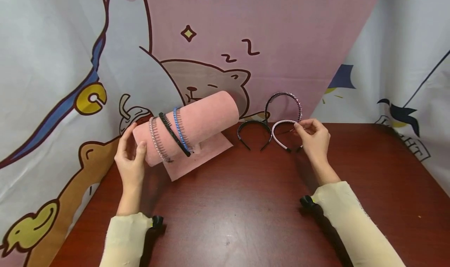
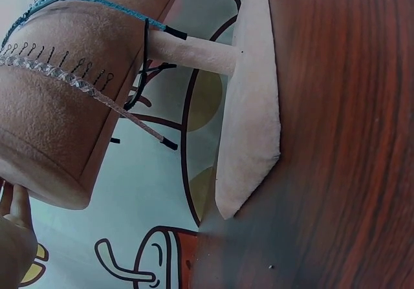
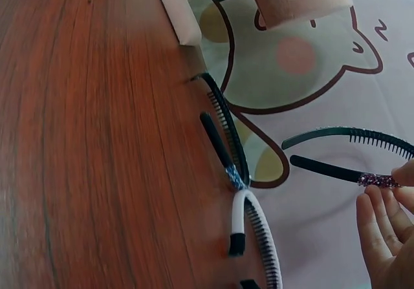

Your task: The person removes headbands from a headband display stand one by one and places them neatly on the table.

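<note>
A pink plush headband stand [image 1: 211,112] has a padded roll on a flat base. Around the roll sit a pale beaded headband [image 1: 153,136], a black headband [image 1: 173,135] and a blue headband [image 1: 177,126], all with comb teeth. My left hand [image 1: 131,165] grips the roll's near left end, thumb in front; in the left wrist view only part of that hand shows. With my right hand [image 1: 316,140] I pinch one side of a dark headband with pink glitter [image 3: 372,180], held up off the table. Below that hand is a white-and-pink headband [image 1: 276,131].
A dark headband with blue glitter [image 1: 254,122] lies on the table beside the white-and-pink one, right of the stand's base. The brown wooden table [image 1: 228,216] meets a cartoon-printed cloth [image 1: 299,36] at the back and sides.
</note>
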The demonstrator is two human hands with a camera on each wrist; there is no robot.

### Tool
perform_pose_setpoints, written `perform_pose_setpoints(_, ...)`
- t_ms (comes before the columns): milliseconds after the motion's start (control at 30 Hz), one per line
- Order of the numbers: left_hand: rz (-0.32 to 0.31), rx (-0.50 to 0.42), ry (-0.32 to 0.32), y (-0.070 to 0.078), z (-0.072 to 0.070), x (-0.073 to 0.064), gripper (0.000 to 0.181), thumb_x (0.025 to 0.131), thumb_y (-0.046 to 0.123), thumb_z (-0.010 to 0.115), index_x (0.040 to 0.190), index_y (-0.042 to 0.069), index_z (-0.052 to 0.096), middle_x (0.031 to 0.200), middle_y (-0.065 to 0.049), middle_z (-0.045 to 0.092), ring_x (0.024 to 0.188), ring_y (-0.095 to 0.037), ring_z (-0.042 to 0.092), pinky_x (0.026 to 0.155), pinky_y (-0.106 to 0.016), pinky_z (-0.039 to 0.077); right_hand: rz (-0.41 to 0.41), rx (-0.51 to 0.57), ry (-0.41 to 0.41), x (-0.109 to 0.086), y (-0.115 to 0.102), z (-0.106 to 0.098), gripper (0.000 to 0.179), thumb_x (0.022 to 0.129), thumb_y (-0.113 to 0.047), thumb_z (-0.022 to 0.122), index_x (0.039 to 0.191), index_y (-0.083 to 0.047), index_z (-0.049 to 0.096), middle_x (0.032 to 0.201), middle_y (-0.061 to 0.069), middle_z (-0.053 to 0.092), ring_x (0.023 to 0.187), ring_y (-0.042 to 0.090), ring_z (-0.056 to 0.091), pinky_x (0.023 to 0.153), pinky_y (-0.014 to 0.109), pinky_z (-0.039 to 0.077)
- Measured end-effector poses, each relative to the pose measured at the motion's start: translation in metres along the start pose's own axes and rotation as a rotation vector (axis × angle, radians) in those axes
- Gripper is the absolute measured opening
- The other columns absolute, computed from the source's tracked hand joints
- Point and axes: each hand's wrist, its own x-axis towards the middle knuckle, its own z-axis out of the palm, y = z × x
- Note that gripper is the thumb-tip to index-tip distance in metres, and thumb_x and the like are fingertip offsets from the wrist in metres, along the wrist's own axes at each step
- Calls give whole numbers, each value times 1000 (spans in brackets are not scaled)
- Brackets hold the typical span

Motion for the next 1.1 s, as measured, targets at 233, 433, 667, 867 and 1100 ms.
perform_pose_setpoints(233,12,-16,-10,-8,-3,2,49,90,5,66,138,-2,55,139,-9,61,131,-14,53,110,-18,41,17,-17,27,6,9,-11,14,87,0,70,94,11,64,65,-22,65,55,-11,62,55,8,50)
perform_pose_setpoints(433,14,-17,-9,0,-1,0,49,90,6,66,138,-3,55,139,-9,62,133,-17,52,110,-18,41,57,5,50,16,31,-20,5,87,-2,71,91,-1,67,67,-21,66,56,-7,65,56,9,52)
perform_pose_setpoints(667,13,-13,-12,4,0,0,50,90,5,66,138,-5,54,137,-3,63,134,-17,52,111,-18,41,38,-58,75,19,39,-29,6,87,-7,73,88,-12,69,66,-25,65,57,-9,64,57,7,50)
perform_pose_setpoints(867,-1,-2,-5,6,1,-1,49,91,8,66,138,-2,56,139,-6,62,133,-16,52,110,-19,41,48,-122,100,21,39,-38,5,86,-9,75,87,-13,70,66,-27,63,58,-12,61,55,6,46)
perform_pose_setpoints(1100,2,-15,-10,7,2,-1,50,91,7,66,138,-3,55,137,-3,63,132,-15,53,110,-19,42,100,-49,70,17,23,-47,5,87,-1,70,90,-5,70,63,-21,65,52,-9,63,52,8,50)
